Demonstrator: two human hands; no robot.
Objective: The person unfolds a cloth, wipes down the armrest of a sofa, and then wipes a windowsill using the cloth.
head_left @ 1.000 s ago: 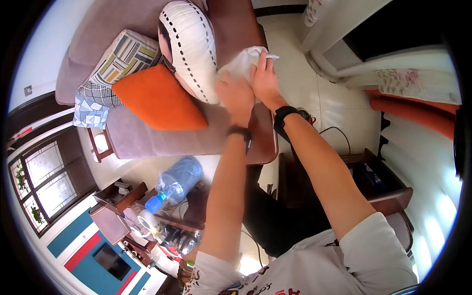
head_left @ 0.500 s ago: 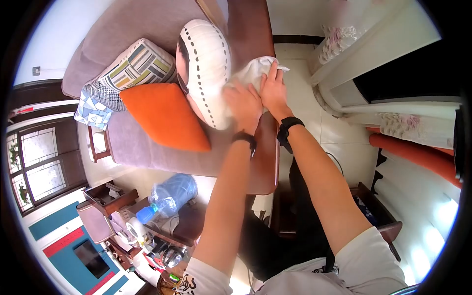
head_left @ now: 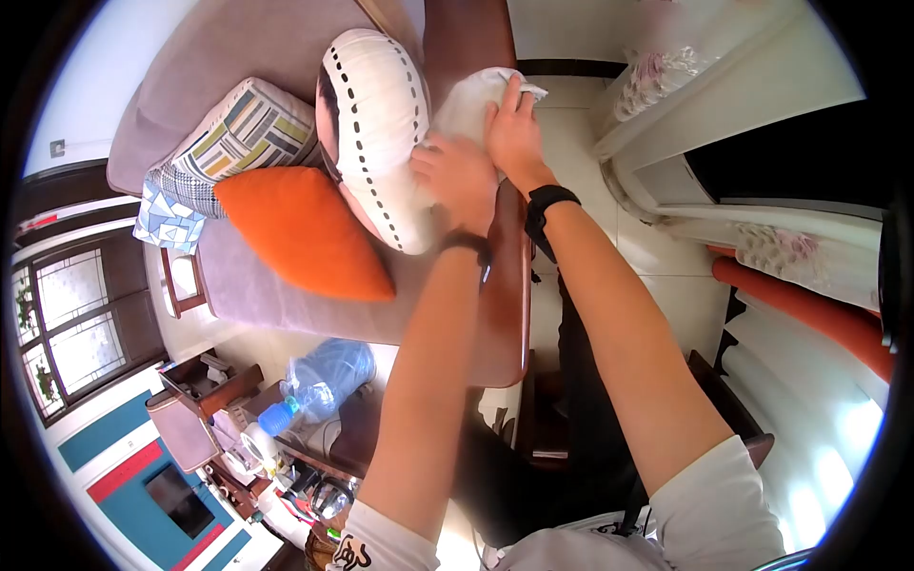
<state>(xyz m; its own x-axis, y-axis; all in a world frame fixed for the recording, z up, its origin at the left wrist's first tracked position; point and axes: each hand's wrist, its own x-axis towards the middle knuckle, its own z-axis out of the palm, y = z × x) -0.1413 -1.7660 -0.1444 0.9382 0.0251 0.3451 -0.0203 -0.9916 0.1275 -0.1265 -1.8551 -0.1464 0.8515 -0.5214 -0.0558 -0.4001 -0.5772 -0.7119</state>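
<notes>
Reaching forward, both forearms angle inward, hands [head_left: 486,162] side by side.

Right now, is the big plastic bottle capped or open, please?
Capped: the big plastic bottle has a blue cap over its neck.

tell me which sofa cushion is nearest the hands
The plump white cushion with black dashed lines, right beside the left hand. The orange cushion and the patterned cushions all lie farther from the hands.
</notes>
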